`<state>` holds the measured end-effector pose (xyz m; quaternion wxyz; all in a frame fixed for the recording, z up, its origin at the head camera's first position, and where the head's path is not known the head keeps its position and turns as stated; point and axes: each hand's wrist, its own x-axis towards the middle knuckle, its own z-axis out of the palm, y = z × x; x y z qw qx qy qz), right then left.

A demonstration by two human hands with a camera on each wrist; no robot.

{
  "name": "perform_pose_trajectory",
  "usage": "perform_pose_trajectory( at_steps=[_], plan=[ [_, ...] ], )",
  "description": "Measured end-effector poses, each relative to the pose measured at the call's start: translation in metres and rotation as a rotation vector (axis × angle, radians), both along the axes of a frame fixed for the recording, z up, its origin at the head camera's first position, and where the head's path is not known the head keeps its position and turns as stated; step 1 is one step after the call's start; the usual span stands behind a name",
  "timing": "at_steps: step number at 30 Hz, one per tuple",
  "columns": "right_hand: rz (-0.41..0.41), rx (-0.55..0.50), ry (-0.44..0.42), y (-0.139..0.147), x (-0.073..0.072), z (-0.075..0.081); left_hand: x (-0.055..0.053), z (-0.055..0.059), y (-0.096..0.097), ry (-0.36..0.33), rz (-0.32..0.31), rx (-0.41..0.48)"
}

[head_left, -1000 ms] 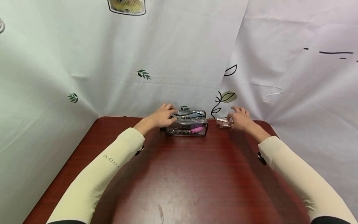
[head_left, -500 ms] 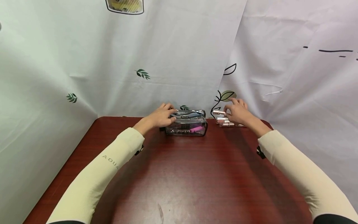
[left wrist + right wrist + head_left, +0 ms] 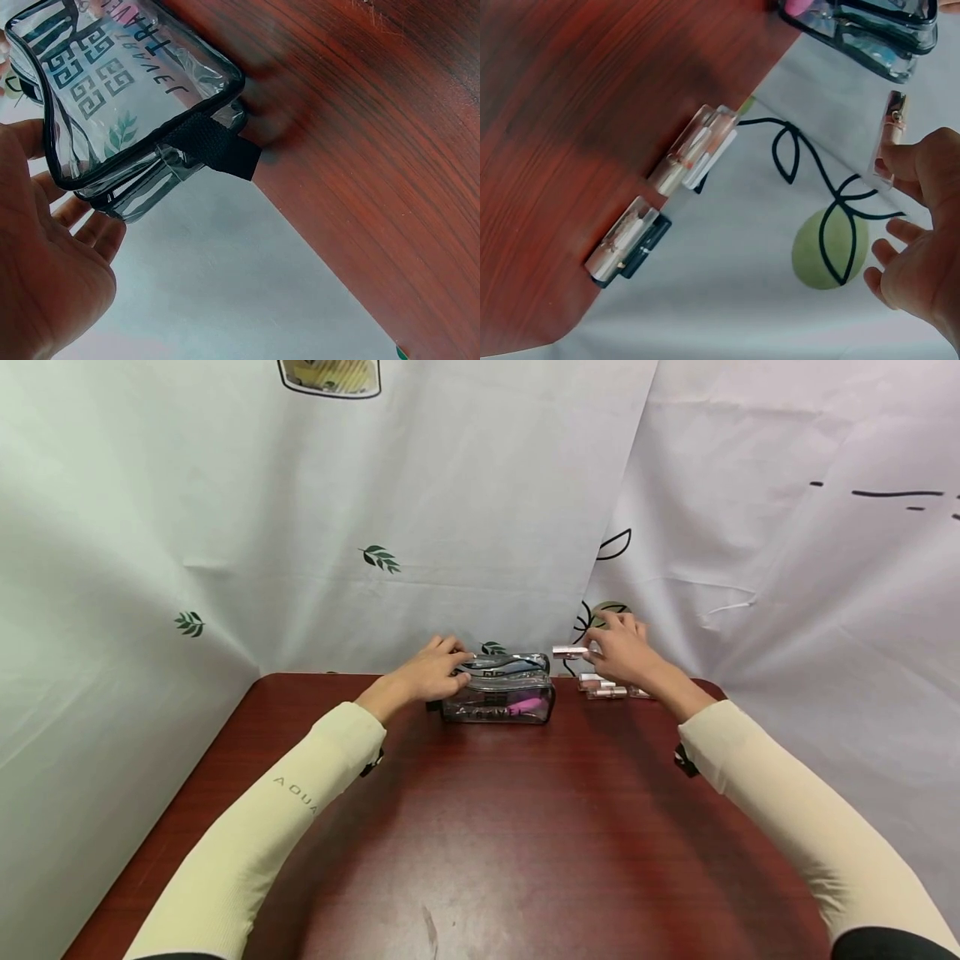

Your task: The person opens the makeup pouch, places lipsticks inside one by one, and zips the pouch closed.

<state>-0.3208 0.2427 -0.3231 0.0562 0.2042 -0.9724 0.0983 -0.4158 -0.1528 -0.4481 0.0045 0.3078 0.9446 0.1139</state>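
Note:
A clear travel bag [image 3: 495, 708] with black piping stands near the table's back edge, a bright pink item [image 3: 527, 704] showing through its front. My left hand [image 3: 429, 675] grips the bag's top at its left end, thumb on the near side and fingers behind in the left wrist view. To the right of the bag, my right hand [image 3: 628, 652] pinches a small lip gloss tube [image 3: 568, 652] between thumb and finger, raised above the table. In the right wrist view the tube [image 3: 892, 127] points its shiny rose-gold end toward the bag.
Several more cosmetic tubes [image 3: 697, 150] lie in two groups by the back edge of the reddish-brown table [image 3: 480, 827]. A black tube [image 3: 646, 247] is among them. White printed cloth [image 3: 480, 527] hangs right behind the table.
My right hand has lifted the lip gloss tube from the pile and moved it left toward the bag, uncovering the other tubes. The left hand has stayed on the bag.

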Motion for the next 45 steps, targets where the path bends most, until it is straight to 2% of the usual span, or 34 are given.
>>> perform_pose_trajectory(
  at_steps=[4,7,9,14,17,18,20,22,24,25,27,29,32,34,40,41,45],
  plan=[
    [0.011,-0.021,-0.010,-0.008,0.002,0.003,0.015,0.015,0.005,-0.018,0.016,0.013],
    [0.027,-0.029,-0.006,-0.014,0.004,0.005,0.017,0.016,0.006,-0.017,0.020,0.025],
    [0.038,-0.035,0.001,-0.019,0.006,0.005,0.012,0.012,0.004,-0.012,0.018,0.024],
    [0.060,-0.051,0.027,-0.031,0.009,0.007,-0.010,-0.005,-0.003,0.028,-0.016,0.006],
    [0.074,-0.055,0.039,-0.037,0.010,0.008,-0.014,-0.008,-0.005,0.045,-0.036,0.011],
    [0.080,-0.058,0.040,-0.038,0.010,0.008,-0.013,-0.007,-0.005,0.044,-0.037,0.023],
    [0.089,-0.055,0.041,-0.042,0.010,0.008,0.019,0.022,0.003,0.021,-0.023,0.021],
    [0.097,-0.054,0.038,-0.046,0.011,0.009,0.025,0.026,0.004,0.018,-0.022,0.021],
    [0.105,-0.053,0.035,-0.051,0.012,0.009,0.026,0.028,0.005,0.014,-0.020,0.001],
    [0.108,-0.051,0.034,-0.053,0.012,0.008,0.024,0.027,0.005,0.014,-0.018,-0.011],
    [0.116,-0.052,0.031,-0.057,0.013,0.008,-0.008,-0.002,-0.003,0.041,-0.034,-0.018],
    [0.125,-0.053,0.031,-0.060,0.014,0.008,-0.015,-0.007,-0.004,0.046,-0.036,-0.030],
    [0.137,-0.055,0.033,-0.064,0.014,0.007,-0.020,-0.011,-0.005,0.046,-0.043,-0.031],
    [0.144,-0.058,0.037,-0.066,0.014,0.006,-0.018,-0.010,-0.004,0.043,-0.038,-0.024],
    [0.159,-0.060,0.046,-0.071,0.015,0.005,0.000,0.003,0.003,0.016,0.015,-0.002],
    [0.161,-0.061,0.047,-0.072,0.015,0.004,0.014,0.015,0.005,0.014,0.015,-0.010],
    [0.165,-0.055,0.051,-0.076,0.016,0.003,0.050,0.047,0.013,0.011,0.015,-0.028]
  ],
)
